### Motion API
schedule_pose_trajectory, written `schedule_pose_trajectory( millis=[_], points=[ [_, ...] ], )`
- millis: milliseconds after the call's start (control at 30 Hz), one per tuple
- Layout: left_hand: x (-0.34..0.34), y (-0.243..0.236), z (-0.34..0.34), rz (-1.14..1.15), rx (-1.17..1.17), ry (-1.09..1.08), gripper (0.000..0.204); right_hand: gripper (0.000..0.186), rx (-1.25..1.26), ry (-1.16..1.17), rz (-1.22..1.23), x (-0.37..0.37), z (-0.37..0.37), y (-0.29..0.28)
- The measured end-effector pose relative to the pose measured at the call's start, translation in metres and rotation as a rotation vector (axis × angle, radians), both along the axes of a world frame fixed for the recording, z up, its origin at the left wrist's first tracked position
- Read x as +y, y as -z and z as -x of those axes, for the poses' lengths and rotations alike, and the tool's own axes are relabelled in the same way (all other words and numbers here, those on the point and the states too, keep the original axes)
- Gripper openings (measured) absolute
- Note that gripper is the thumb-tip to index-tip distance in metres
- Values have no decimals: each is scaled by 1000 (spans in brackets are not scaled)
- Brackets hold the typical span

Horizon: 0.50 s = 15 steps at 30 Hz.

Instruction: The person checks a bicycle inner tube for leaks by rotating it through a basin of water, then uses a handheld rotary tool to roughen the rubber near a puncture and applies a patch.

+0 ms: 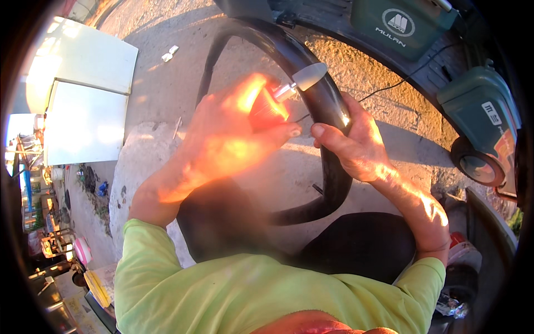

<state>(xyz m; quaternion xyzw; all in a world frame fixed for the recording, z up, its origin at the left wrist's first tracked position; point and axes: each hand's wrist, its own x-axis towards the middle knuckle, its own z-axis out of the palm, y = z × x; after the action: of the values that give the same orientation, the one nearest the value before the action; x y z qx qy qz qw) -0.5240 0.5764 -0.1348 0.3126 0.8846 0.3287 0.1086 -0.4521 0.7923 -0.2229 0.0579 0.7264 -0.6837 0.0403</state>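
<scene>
A black inner tube [334, 161] stands in a large loop before me, its short valve stem [317, 189] showing at the lower inner side. My right hand [359, 139] grips the tube's right side, thumb on the near face and fingers wrapped behind. Blurred by motion and bright sun, my left hand [222, 125] is closed around a red hand-held power tool [268, 109]. From it a metal shaft [285, 92] leads to a silver rounded head [310, 76], which lies over the tube just above my right hand and seems to touch it.
At the upper right a green electric three-wheeler [411, 28] stands close, with a dark cord [409, 78] running toward it. White panels [86, 122] are at the left, above cluttered odds and ends [50, 234]. Scraps of white paper [170, 53] lie on the concrete ground. My dark-trousered knees [361, 242] flank the tube.
</scene>
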Motion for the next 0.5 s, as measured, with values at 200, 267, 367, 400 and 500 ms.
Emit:
schedule_pose_trajectory(
  millis=[200,267,367,400,500],
  points=[
    [-6,-3,-1,-11,93,62,50,70,-110,-87,233,7,1,-14],
    [-7,-4,1,-2,68,73,50,67,-90,-76,277,4,0,-14],
    [-7,0,2,-5,31,53,56,63,-85,-55,284,5,1,-12],
    [-6,2,3,-8,19,40,59,62,-87,-48,277,5,1,-11],
    [-4,6,-1,71,67,90,58,62,-112,-60,318,3,1,-14]
  ],
)
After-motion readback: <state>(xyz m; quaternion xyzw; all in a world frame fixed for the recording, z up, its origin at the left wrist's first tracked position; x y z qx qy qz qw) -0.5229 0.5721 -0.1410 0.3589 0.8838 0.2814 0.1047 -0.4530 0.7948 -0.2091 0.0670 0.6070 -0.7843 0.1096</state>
